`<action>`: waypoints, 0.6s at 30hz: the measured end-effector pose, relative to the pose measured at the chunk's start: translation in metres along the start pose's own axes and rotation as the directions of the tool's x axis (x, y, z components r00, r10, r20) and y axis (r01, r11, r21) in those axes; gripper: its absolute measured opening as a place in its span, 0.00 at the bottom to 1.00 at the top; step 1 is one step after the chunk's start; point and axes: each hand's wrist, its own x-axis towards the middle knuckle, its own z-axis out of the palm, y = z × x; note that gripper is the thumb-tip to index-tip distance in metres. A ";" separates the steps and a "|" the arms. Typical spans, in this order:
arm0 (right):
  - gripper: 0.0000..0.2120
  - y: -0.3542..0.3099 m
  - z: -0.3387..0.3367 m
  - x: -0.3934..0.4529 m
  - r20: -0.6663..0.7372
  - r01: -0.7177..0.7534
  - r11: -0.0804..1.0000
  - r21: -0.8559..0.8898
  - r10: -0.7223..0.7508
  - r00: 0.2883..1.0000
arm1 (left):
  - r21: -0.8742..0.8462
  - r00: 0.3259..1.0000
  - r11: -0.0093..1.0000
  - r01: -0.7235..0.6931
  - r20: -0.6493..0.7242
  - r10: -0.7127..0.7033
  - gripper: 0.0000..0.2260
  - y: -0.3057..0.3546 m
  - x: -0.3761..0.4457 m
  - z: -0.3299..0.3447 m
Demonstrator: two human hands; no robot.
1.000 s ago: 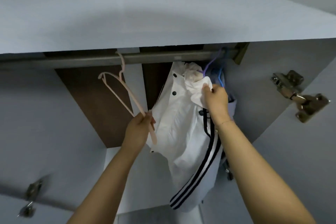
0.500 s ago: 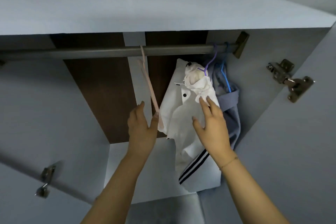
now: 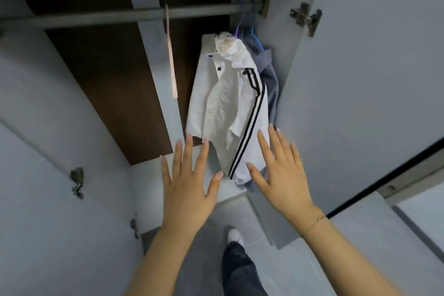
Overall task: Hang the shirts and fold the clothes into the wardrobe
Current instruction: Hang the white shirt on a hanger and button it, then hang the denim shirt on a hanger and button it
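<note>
A white shirt with black side stripes (image 3: 225, 106) hangs on a purple hanger (image 3: 239, 26) from the wardrobe rail (image 3: 108, 15), at its right end. Behind it a grey garment (image 3: 270, 74) hangs on a blue hanger (image 3: 255, 36). An empty pink hanger (image 3: 171, 55) hangs on the rail left of the shirt, seen edge-on. My left hand (image 3: 187, 187) is spread flat below the shirt's hem, holding nothing. My right hand (image 3: 283, 170) is also spread, its fingers straight, in front of the shirt's lower right corner.
The wardrobe has a brown back panel (image 3: 108, 84) with a pale centre strip. Its right door (image 3: 372, 79) stands open with a metal hinge (image 3: 306, 18); the left door (image 3: 36, 187) is open too. My leg and shoe (image 3: 236, 247) are on the grey floor below.
My left hand let go of the pink hanger, which now hangs on the rail. My right hand left the shirt collar. Both hands dropped lower with fingers spread, and my view tilted down.
</note>
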 end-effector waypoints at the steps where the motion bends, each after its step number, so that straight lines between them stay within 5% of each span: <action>1: 0.33 0.000 -0.003 -0.020 0.015 -0.020 1.000 -0.015 0.021 1.000 | 0.001 1.000 1.000 -0.012 0.021 0.012 0.31 0.003 -0.015 0.000; 12: 0.33 0.037 -0.035 -0.226 0.023 -0.346 0.922 -0.173 0.355 0.934 | -0.062 0.898 0.924 -0.378 0.219 0.382 0.30 0.072 -0.115 0.004; 18: 0.33 0.070 -0.060 -0.345 -0.041 -0.598 0.785 -0.164 0.600 0.799 | -0.172 0.688 0.717 -0.676 0.201 0.697 0.29 0.170 -0.163 0.016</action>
